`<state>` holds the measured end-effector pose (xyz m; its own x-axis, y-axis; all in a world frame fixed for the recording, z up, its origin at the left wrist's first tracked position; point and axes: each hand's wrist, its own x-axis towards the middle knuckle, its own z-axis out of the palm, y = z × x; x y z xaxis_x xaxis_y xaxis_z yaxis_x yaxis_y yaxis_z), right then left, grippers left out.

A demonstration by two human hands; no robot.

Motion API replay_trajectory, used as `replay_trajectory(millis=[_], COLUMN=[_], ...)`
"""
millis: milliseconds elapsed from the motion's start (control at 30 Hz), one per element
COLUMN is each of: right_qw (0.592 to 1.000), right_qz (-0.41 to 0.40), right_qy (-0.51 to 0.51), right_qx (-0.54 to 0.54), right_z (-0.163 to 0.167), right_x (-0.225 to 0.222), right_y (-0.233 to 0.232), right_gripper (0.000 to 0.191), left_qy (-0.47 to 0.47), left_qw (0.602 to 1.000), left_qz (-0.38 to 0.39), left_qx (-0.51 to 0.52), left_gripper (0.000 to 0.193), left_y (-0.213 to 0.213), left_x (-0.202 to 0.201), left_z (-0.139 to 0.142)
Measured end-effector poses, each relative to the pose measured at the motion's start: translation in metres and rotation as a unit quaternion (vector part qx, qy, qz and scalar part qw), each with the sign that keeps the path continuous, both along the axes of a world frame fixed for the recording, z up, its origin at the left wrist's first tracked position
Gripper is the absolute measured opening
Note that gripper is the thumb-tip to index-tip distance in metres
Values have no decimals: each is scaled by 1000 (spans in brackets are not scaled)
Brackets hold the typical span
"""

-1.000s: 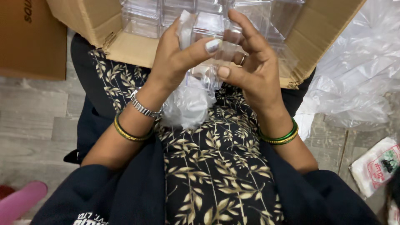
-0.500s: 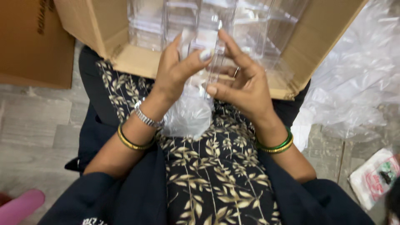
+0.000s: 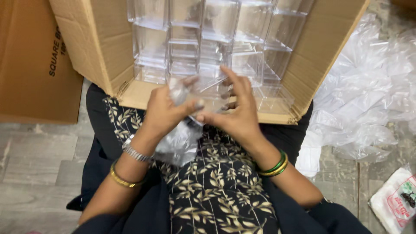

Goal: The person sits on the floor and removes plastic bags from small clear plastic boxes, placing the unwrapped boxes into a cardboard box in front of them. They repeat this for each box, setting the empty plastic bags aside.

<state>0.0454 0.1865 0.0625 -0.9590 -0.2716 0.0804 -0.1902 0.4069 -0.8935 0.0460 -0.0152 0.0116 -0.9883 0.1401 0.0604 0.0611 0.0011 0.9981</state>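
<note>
Grey floor tiles [image 3: 30,173] run along the left edge and lower right of the frame, under a seated person whose lap, covered in dark cloth with a pale leaf print [image 3: 216,190], fills the bottom centre. Just above it, the left hand [image 3: 167,113] is closed around a clear plastic box [image 3: 203,93] and its thin plastic wrap [image 3: 180,143], which hangs down over the wrist. The right hand [image 3: 236,115] has its fingers spread and lightly curled against the box's right side, thumb meeting the left thumb. Beyond the hands, at top centre, an open cardboard carton [image 3: 99,47] holds rows of clear boxes [image 3: 203,30]. Crumpled plastic sheets [image 3: 368,99] pile at right; a white printed packet [image 3: 396,201] lies lower right.
</note>
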Motion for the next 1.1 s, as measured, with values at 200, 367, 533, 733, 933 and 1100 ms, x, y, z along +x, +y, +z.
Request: replay_trajectory(millis=[200,367,533,733,933,1100], right_qw=[997,990,993,982,908,893], right_qz=[73,53,18,-101,-120,-152], right_qy=[-31,88,-25,129,251,239], right_qx=[-12,93,111,93,312,348], right_z=[-26,-53,-53,-21,-31,-31], right_x=[-48,-100,-154,-252,-292,-303], right_y=[-11,-40,-14,35,-8,-20], right_gripper=[45,26,16,20,76,88], left_qy=[-127,-93,-118,-111,-62,-32], left_qw=[992,988,948,912,899,891], left_qz=[-6,36,9,42,67,146], left_qx=[0,-118,-296,-392,-428,-428], left_gripper=[32,33,44,46,52,43], left_y=[-45,-59,-56,-45,-45,-52], left_x=[-21,-66,-97,-101,-109,-137], left_z=[-7,-37,-75,-75,-31,11])
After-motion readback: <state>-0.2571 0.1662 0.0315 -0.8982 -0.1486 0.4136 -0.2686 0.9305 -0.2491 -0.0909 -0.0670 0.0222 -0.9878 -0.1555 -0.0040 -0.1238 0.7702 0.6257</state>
